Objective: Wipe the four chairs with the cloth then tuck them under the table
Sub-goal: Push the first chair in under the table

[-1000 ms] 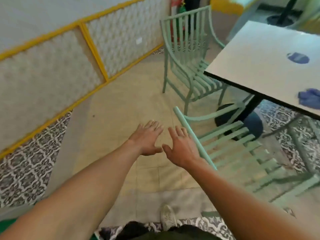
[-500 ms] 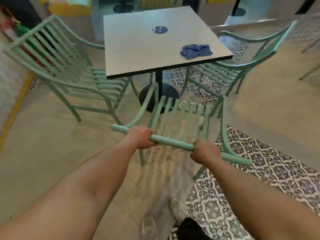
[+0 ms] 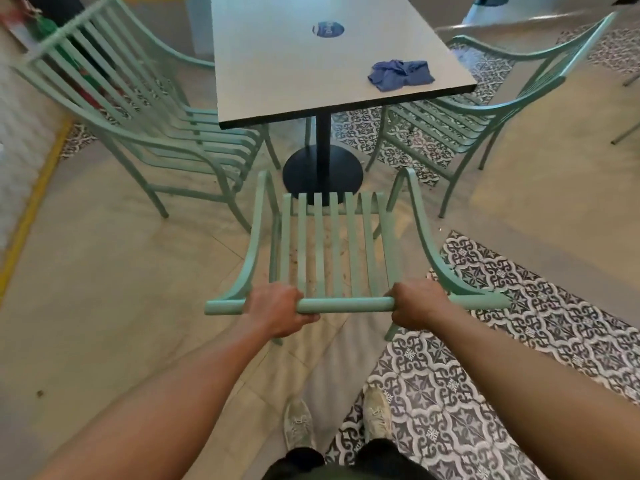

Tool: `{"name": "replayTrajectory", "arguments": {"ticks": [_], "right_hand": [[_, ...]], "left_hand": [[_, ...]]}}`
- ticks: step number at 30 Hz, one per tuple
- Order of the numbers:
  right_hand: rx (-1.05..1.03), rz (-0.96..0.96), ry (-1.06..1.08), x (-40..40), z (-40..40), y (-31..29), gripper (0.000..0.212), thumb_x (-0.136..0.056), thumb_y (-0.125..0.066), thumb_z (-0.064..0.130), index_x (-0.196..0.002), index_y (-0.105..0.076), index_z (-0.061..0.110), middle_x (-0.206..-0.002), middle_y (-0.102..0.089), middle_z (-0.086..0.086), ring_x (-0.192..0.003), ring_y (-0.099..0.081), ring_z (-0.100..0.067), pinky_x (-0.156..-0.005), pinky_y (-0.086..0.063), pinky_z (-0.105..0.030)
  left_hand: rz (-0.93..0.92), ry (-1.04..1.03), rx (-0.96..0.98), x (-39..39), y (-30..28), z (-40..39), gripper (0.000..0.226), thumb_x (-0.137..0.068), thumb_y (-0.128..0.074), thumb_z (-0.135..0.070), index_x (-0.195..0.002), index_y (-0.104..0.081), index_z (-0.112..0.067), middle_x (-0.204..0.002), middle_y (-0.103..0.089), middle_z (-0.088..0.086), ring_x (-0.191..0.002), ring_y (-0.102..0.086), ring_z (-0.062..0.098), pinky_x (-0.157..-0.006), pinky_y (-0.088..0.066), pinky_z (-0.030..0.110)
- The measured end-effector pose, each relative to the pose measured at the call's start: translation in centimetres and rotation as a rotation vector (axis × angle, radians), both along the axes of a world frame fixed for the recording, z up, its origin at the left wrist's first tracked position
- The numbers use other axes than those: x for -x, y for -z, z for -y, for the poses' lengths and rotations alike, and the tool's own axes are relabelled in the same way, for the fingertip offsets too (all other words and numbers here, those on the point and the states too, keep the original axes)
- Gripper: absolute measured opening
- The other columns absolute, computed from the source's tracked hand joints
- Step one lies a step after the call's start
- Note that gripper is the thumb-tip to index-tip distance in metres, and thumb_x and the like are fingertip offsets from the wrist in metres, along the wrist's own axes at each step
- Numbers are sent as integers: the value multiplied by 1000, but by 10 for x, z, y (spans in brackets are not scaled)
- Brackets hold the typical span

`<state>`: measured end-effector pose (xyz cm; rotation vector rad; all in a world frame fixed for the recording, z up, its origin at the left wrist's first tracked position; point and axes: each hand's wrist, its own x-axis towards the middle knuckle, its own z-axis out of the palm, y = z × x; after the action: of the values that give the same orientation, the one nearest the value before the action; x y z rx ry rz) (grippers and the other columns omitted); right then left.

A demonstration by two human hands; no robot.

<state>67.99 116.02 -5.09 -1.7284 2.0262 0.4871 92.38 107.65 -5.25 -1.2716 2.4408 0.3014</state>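
A mint-green slatted chair (image 3: 332, 244) stands right in front of me, facing the table. My left hand (image 3: 277, 311) and my right hand (image 3: 417, 308) both grip its top back rail. The grey square table (image 3: 277, 64) rests on a black pedestal ahead. A crumpled blue cloth (image 3: 400, 74) lies on the table near its front right corner. A second green chair (image 3: 149, 109) stands at the table's left side, its seat partly under the top. A third green chair (image 3: 467, 109) stands at the right side. A fourth chair is not visible.
A round blue sticker (image 3: 328, 29) marks the table top. The black round base (image 3: 322, 174) sits just beyond the near chair's seat. Patterned tiles (image 3: 485, 375) cover the floor to the right, and a yellow-edged wall (image 3: 27, 216) runs along the left. My shoes (image 3: 332, 420) are below.
A second ago both hands were open and reaching toward the chair back. They have closed on the rail, and the chair now faces the table squarely, nearer the pedestal.
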Motion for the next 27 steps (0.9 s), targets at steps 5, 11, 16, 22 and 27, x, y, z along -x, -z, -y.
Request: {"name": "replayTrajectory", "arguments": {"ticks": [5,11,16,22,27], "right_hand": [[71,15,-91,29,-28,4,34,-72,-54,32,-104,-65,35,-85,-67,7,-82,-65,-19,-72,-52,-30],[73,3,-87,69,-35,10,31,-76,-53,32,-104,-67,36,-78,-64,10,-72,-63,-14,-69,-55,-29],[73,-31,-97,77,-11,12,35,-79,-55,33,-112,-68,33,-76,-57,7,-70,-57,-17,-66,-48,-29],[75,-13,-67,89,30,14,38,-80,-54,37,-115,-65,30,-85,-62,5,-80,-62,-18,-71,-52,-33],[85,-27,-51,101,61,12,32,-80,-55,34,-109,-65,26,-80,-58,5,-75,-58,-17,-62,-45,-29]], "left_hand": [[-34,-67,-29,-1,11,-26,46,-76,-54,-64,-110,-70,-37,-88,-71,-6,-87,-67,18,-76,-52,33],[44,-88,-55,12,10,-27,38,-71,-54,-38,-104,-72,-33,-74,-62,-7,-76,-61,17,-70,-47,29],[42,-106,-36,25,6,-8,35,-74,-55,-37,-104,-72,-32,-73,-60,-7,-75,-61,18,-69,-44,29],[5,-156,-20,42,5,24,27,-78,-58,-38,-101,-72,-33,-66,-57,-11,-69,-57,13,-65,-42,28],[-8,-181,-20,55,9,56,26,-79,-59,-41,-100,-72,-32,-69,-61,-11,-71,-60,12,-68,-50,30]]}}
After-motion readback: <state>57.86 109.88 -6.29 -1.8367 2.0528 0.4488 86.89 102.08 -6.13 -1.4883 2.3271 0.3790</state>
